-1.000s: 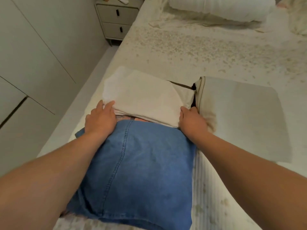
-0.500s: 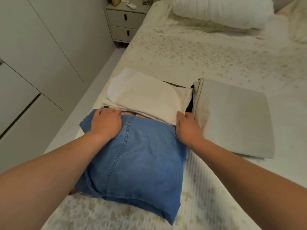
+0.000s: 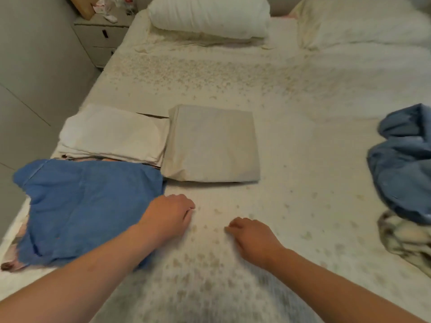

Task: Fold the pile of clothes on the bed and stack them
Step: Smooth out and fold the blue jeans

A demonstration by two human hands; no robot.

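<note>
1. A folded blue denim garment [image 3: 88, 208], roughly square with a stitched seam, is laid at the near left of the bed [image 3: 291, 141].
2. Just beyond it, a stack of folded white cloth [image 3: 112, 134] with soft rounded edges is seen; thin strips of other fabric show beneath it.
3. Touching that stack on its right, a flat, crisp-edged beige rectangle of folded cloth [image 3: 212, 145] is placed.
4. An unfolded heap of blue cloth [image 3: 403, 164] is bunched at the right edge, with a mottled cream and dark piece [image 3: 405, 238] nearer.
5. The left hand [image 3: 170, 213] is held loosely curled beside the denim's right edge, nothing gripped.
6. The right hand [image 3: 251, 236] is likewise loosely curled over the speckled, ribbed sheet, holding nothing.
7. A plump white pillow [image 3: 210, 17] is set at the far end.
</note>
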